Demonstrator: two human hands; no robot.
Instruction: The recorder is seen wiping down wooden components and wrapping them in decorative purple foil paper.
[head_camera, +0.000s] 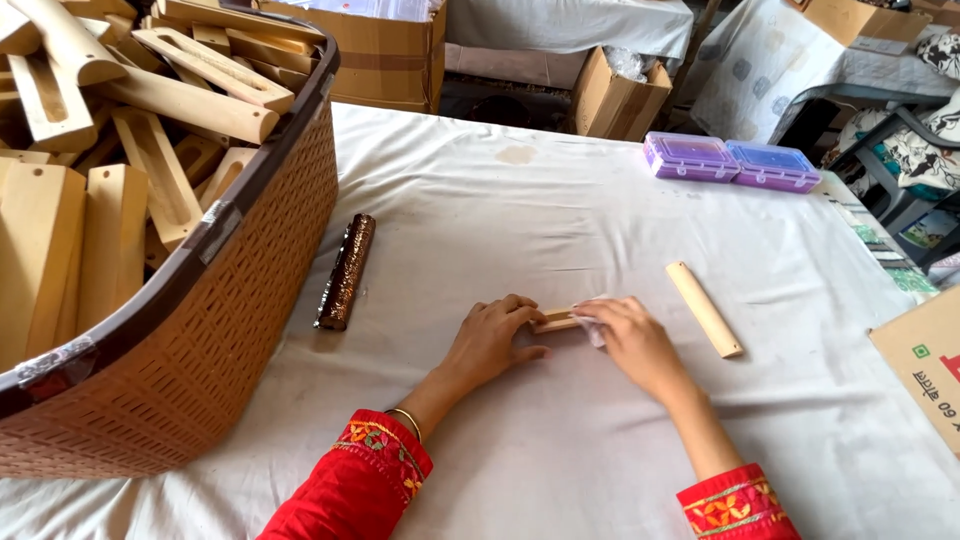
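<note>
While I hold both hands on the table (560, 190):
Left hand (492, 342): clamps wooden piece (556, 321) flat.
Right hand (632, 340): presses white cloth (592, 328) on its end; rub lengthwise, I judge.
Beyond right grip: wooden stick (704, 308).
Beyond left grip: dark roll (346, 272), basket (250, 270).

This looks like a small home workshop for handcraft assembly: a work table (560, 210) under a white cloth carries a large brown woven basket (250, 300) heaped with identical cut bamboo pieces (110, 120), a loose bamboo stick (704, 308) and a dark foil-wrapped roll (346, 271). Two purple plastic compartment boxes (730, 160) sit at the far edge, and cardboard cartons (380, 50) stand stacked behind. Furniture draped in sheets (770, 60) and a plastic chair (900, 160) nearby give it a domestic feel rather than a factory one
</note>
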